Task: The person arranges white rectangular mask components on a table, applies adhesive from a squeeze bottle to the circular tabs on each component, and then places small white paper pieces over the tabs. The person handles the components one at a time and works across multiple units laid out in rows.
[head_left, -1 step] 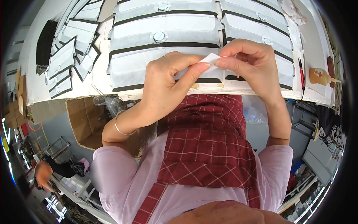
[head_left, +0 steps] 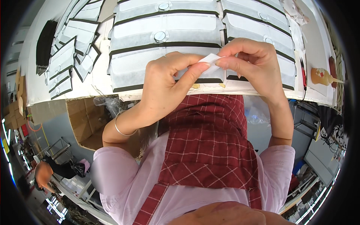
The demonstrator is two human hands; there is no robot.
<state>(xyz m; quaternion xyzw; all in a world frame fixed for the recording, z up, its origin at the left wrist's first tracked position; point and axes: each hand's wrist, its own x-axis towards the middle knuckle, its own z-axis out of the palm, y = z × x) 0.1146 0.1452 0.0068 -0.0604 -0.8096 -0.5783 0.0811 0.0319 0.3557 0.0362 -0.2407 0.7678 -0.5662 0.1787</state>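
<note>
Together both hands, left [head_left: 165,80] and right [head_left: 255,65], pinch a small white strip [head_left: 210,60] above the table edge [head_left: 262,92].

White worktable [head_left: 95,80]: rows of white fabric pads [head_left: 165,22] (black-edged, round snaps), amber glue bottle [head_left: 323,77], red-handled tool [head_left: 302,72].

White worktable [head_left: 45,80]; open cardboard box [head_left: 88,120] beneath; grey floor [head_left: 56,127].

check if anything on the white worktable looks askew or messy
Mostly tidy. The grey fabric panels with black edging ahead lie in neat overlapping rows, but the smaller panels at the left are fanned at uneven angles. A few tan scraps lie at the table edge. Both hands pinch a small white strip.
</note>
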